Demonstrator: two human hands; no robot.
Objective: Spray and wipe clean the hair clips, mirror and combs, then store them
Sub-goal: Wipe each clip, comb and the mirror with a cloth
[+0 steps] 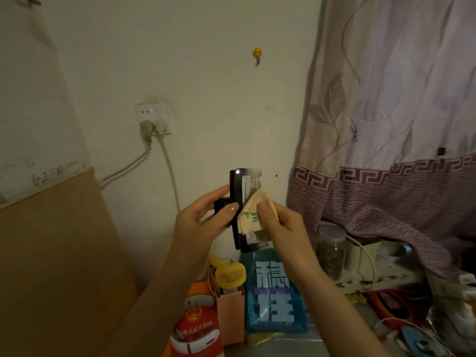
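Observation:
A small black-framed folding mirror (251, 180) is held upright in front of the wall at the middle of the head view. My left hand (203, 220) grips its left edge and black back stand, thumb on the frame. My right hand (279, 224) pinches a pale yellow cleaning cloth (253, 213) and presses it against the mirror's glass. The cloth covers the middle of the glass; the top and bottom of the mirror show. No hair clips, combs or spray bottle are visible.
Below the hands stand a blue bag with large white characters (274, 295), a yellow mini fan (230, 275) in an orange paper bag, and a red booklet (198, 328). A glass jar (331, 251) and cables lie at right under a purple curtain (391, 124). A wall socket (153, 118) and brown board (59, 253) are at left.

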